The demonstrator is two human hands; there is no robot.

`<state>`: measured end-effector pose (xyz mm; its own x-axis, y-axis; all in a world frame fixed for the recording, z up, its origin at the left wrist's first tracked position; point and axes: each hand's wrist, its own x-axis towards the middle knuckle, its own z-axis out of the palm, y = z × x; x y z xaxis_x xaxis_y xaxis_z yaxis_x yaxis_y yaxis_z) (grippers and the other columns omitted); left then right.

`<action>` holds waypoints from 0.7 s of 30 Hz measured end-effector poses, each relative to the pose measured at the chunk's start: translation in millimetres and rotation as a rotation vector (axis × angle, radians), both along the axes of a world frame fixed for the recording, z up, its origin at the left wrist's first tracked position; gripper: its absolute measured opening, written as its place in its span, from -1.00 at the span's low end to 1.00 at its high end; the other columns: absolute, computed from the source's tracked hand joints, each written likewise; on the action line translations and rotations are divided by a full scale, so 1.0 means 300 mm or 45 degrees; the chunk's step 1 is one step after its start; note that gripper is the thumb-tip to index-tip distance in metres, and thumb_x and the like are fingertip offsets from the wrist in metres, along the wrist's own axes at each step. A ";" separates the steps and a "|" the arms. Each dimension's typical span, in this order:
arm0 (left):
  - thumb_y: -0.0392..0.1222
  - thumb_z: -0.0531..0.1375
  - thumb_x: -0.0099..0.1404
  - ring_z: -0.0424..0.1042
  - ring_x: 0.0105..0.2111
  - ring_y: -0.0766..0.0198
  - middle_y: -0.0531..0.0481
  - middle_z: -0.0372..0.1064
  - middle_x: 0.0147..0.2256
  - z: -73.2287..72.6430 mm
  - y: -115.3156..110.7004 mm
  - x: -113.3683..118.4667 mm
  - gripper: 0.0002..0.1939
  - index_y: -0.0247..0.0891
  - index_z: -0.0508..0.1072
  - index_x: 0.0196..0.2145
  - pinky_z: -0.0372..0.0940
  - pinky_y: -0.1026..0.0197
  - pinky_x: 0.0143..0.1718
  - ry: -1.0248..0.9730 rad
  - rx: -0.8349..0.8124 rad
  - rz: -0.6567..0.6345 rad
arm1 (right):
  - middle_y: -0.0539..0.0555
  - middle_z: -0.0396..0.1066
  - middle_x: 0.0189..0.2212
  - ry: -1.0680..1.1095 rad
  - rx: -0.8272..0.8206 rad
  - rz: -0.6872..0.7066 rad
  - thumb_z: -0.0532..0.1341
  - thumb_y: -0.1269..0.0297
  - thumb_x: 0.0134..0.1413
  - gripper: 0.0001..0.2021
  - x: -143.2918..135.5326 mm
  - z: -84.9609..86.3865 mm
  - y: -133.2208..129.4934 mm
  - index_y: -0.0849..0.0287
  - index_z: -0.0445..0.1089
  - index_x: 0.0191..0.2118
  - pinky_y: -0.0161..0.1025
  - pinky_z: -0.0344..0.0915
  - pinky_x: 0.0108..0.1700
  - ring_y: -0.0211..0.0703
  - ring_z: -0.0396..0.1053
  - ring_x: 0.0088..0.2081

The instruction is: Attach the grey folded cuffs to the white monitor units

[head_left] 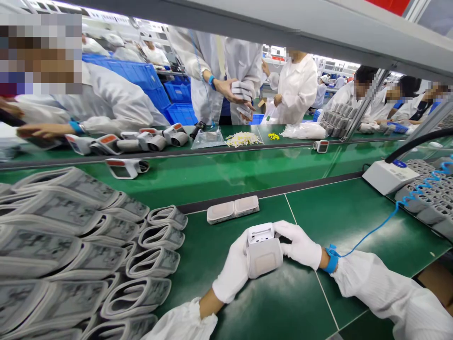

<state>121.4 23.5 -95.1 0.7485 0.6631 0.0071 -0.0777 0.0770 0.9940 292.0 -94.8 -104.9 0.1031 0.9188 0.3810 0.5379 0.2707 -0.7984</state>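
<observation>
Hemmed in on both sides of the cuff device by the left hand and right hand. Passable on its near side, over bare green worktop, and beyond it to the right, between a pair of rolled cuffs and a white box. Blocked well to its left by stacked grey cuffs. Crossed farther right of it by a blue cord.

The device looks smooth plastic, its cuff matt cloth (the tabletop glossy).
</observation>
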 end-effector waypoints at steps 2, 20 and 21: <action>-0.02 0.32 0.25 0.54 -0.02 -0.05 -0.16 0.59 -0.03 -0.011 0.001 -0.003 -0.65 -0.25 0.60 -0.08 0.39 -0.07 0.12 -0.003 -0.042 -0.023 | 0.16 0.47 -0.08 0.017 0.045 -0.011 0.25 -0.09 0.30 -0.55 -0.013 -0.009 -0.002 0.14 0.45 0.10 -0.13 0.43 -0.01 -0.07 0.44 -0.11; 0.01 0.40 0.07 0.56 -0.15 -0.06 -0.11 0.62 -0.19 -0.019 -0.027 0.015 -0.65 -0.26 0.63 -0.23 0.44 -0.09 0.05 0.006 -0.257 0.171 | 0.01 0.29 -0.45 -0.124 0.149 -0.279 0.26 0.19 0.24 -0.82 -0.077 -0.040 0.019 0.17 0.42 -0.34 -0.25 0.22 -0.37 -0.20 0.28 -0.42; 0.00 0.40 0.07 0.56 -0.11 -0.09 -0.13 0.62 -0.14 -0.018 -0.026 0.015 -0.62 -0.27 0.63 -0.20 0.42 -0.10 0.09 0.022 -0.241 0.178 | 0.03 0.31 -0.43 -0.151 0.130 -0.256 0.24 0.20 0.26 -0.82 -0.066 -0.033 0.025 0.18 0.43 -0.32 -0.25 0.25 -0.35 -0.18 0.29 -0.40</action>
